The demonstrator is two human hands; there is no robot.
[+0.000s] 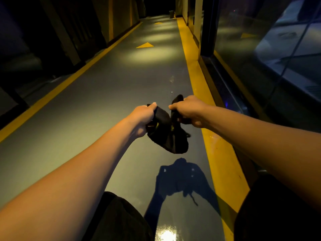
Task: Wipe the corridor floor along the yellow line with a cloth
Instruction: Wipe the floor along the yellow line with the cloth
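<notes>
A dark cloth (pixel 167 136) hangs in the air between both hands, above the grey corridor floor (pixel 107 101). My left hand (pixel 144 117) grips its left end and my right hand (pixel 189 110) grips its right end; the middle sags down, with a small yellow-green patch showing. The cloth's shadow falls on the floor below it. A wide yellow line (pixel 217 153) runs along the floor's right side, just right of the cloth.
A second yellow line (pixel 52 94) borders the left side by dark walls. Yellow triangles (pixel 145 45) mark the floor ahead. A glass wall (pixel 260 58) stands on the right. A small bin (pixel 171 14) sits at the far end. My knees show at the bottom.
</notes>
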